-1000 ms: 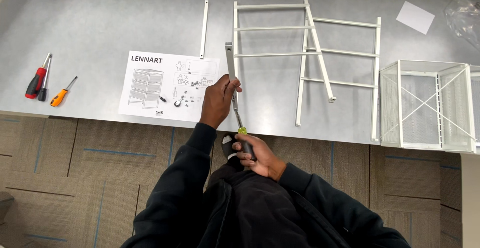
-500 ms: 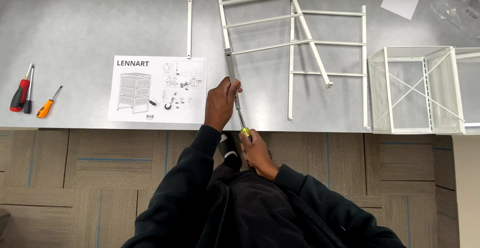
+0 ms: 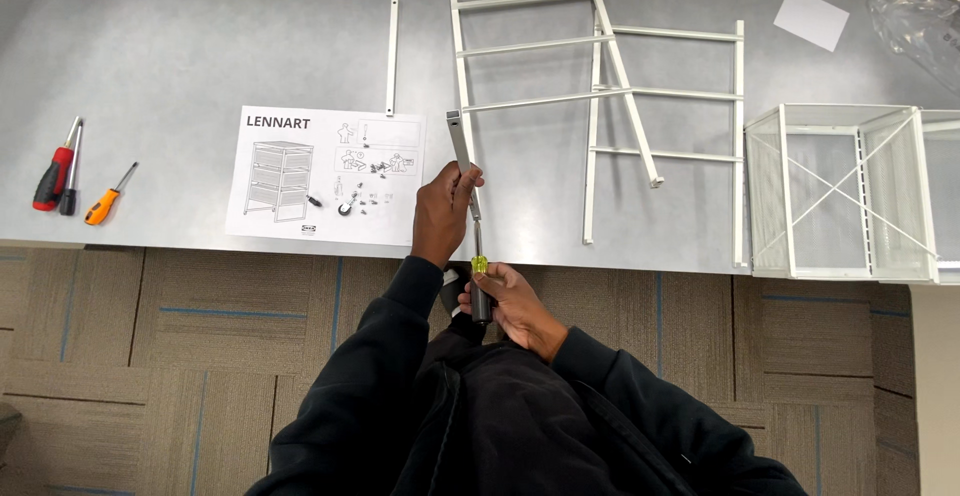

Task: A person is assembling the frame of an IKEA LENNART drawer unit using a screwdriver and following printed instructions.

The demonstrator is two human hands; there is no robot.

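My left hand (image 3: 443, 208) grips a grey metal rail (image 3: 458, 139) near the front edge of the grey table (image 3: 200, 56), where the rail meets a white ladder-like frame (image 3: 520, 102). My right hand (image 3: 512, 304), below the table edge, holds a screwdriver (image 3: 478, 281) with a black and yellow-green handle. Its shaft points up toward the left hand and the rail's lower end. An illustrated instruction sheet (image 3: 325, 174) lies just left of the left hand, with a few small dark parts (image 3: 345, 206) on it.
A second white frame (image 3: 690, 126) leans on the first one. A white wire basket (image 3: 850, 191) stands at the right. A loose white rod (image 3: 391, 56), a red screwdriver (image 3: 55, 176), an orange screwdriver (image 3: 108, 196), a white paper (image 3: 812, 17) and a clear plastic bag (image 3: 920, 21) lie on the table.
The view has shifted a little, so the table contents sit slightly lower and to the right. Both hands keep their hold on the rail and the screwdriver.
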